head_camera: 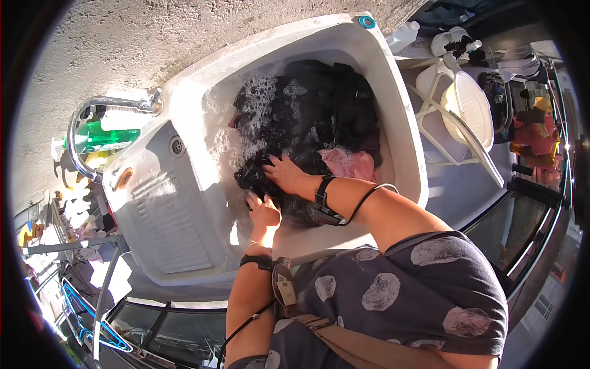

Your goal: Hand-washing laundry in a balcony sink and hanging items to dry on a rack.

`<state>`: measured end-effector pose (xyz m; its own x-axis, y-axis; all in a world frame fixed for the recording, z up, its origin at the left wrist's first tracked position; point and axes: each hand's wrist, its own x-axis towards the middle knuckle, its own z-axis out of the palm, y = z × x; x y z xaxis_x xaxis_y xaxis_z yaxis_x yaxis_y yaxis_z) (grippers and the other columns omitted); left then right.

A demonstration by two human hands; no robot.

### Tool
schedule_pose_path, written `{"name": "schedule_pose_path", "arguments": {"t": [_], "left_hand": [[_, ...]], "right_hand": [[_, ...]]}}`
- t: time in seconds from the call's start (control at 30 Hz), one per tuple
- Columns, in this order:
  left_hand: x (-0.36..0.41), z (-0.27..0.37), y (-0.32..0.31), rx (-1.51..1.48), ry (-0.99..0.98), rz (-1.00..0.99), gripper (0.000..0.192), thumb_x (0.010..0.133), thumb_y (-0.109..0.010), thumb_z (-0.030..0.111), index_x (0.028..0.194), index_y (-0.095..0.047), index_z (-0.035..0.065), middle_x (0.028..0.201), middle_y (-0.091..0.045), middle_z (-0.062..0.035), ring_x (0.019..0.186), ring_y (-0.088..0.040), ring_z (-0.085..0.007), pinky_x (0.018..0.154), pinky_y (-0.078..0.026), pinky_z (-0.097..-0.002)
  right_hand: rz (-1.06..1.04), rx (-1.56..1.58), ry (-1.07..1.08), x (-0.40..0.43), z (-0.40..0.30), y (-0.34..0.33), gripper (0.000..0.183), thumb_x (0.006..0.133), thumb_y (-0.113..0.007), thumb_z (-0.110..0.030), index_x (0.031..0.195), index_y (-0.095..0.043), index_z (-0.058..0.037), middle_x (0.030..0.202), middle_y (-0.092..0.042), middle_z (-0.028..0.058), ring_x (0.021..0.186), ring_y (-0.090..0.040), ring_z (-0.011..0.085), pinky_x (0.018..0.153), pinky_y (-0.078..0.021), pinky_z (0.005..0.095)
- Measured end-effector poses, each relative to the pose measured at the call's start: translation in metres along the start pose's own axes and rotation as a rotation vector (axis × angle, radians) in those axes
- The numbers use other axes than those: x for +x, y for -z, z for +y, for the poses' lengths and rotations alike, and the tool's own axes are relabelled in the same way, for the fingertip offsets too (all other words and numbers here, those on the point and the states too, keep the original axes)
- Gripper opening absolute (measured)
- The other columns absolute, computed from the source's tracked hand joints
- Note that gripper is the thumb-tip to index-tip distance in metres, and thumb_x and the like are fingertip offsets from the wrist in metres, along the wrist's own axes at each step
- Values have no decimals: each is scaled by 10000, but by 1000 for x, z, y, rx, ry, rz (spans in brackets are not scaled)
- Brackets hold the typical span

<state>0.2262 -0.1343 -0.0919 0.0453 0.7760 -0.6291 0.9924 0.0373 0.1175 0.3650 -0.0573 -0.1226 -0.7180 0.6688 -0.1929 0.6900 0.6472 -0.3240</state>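
A bunched black garment (258,177) lies in the soapy basin, at the near end of a larger mass of dark wet clothes (322,99). My right hand (288,175) grips the bunch from above, its fingers partly sunk in the folds. Just below it, my left hand (265,214) holds the near edge of the same cloth, thumb and fingertips against it. Beside my right wrist, a pink cloth (348,163) shows through the water. White suds (258,97) float over the left part of the dark clothes. Both wrists wear black straps.
The white laundry sink (417,152) has a ribbed washboard (173,226) and a drain (177,146) on its left. A metal faucet (76,133) curves beside a green bottle (108,137). At right stands a folding chair (461,124) by a cream basin (470,108). Blue hangers (87,318) hang lower left.
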Motion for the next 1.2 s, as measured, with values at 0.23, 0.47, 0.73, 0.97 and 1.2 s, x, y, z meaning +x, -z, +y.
{"name": "schedule_pose_path", "arguments": {"t": [0.23,0.47,0.73,0.97,1.2], "left_hand": [[20,-7,31,-580,170,120,648,652,-678,268,1156,-452,-72,1215,-408,-271,1136,-405,-399,974,-333,-409],[-16,12,139,-1213,-147,22,428,704,-584,82,1110,-504,-30,917,-583,-92,809,-560,-149,737,-460,-281],[-68,-95,252,-1286,-401,367,388,783,-585,82,1152,-507,-10,1067,-576,-96,943,-550,-169,856,-429,-296],[-34,-213,228,-1369,-141,341,580,832,-581,209,1318,-340,2,1251,-459,-120,1092,-473,-210,945,-367,-318],[11,-279,214,-370,-135,350,628,806,-655,308,1282,-374,10,1223,-481,-202,1136,-446,-298,949,-341,-384]], "right_hand": [[127,624,-509,36,7,4,296,730,-579,-142,1022,-629,-138,939,-634,146,889,-606,316,764,-476,366],[326,1619,-718,15,-20,86,365,699,-598,-20,1062,-598,7,933,-648,114,809,-600,149,723,-487,288],[750,2132,-337,86,-148,181,217,740,-515,76,920,-555,-39,807,-598,18,717,-557,80,648,-476,231],[696,1516,-550,193,-192,117,310,676,-579,-4,985,-568,-20,741,-587,71,681,-578,181,677,-487,306],[489,464,-618,193,-179,125,527,681,-640,-263,1149,-513,-59,1223,-406,158,1090,-421,347,921,-369,430]]}}
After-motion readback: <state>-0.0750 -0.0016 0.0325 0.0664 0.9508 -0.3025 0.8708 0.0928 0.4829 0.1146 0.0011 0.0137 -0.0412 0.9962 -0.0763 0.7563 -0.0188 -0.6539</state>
